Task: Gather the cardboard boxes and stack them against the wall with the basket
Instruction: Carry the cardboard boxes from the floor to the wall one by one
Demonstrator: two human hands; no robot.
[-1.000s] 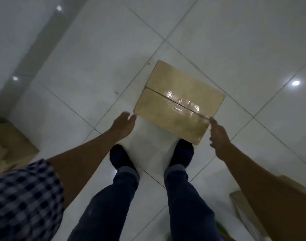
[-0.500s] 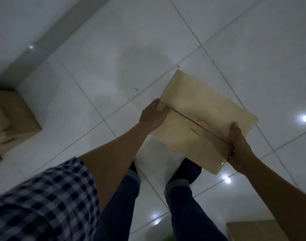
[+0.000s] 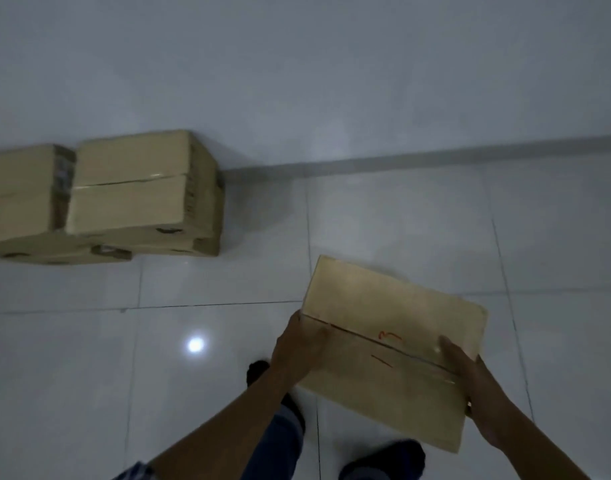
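Observation:
I hold a flat cardboard box (image 3: 387, 320) with red marks on its taped top, lifted off the floor in front of me. My left hand (image 3: 299, 348) grips its left edge, fingers curled over the top. My right hand (image 3: 477, 386) grips its right edge, thumb on top. Against the white wall at the left stands a stack of cardboard boxes (image 3: 131, 192), one box on top of a lower one, with another stack (image 3: 18, 199) beside it at the frame's edge. No basket is in view.
White glossy floor tiles (image 3: 210, 278) stretch between me and the wall (image 3: 332, 81), whose grey skirting (image 3: 418, 159) runs to the right. My feet in dark shoes (image 3: 383, 455) stand under the held box. A lamp reflection shines on the floor.
I have lifted the box from the floor and turned toward the wall. The stacked boxes, earlier at the left edge, now lie ahead to my left.

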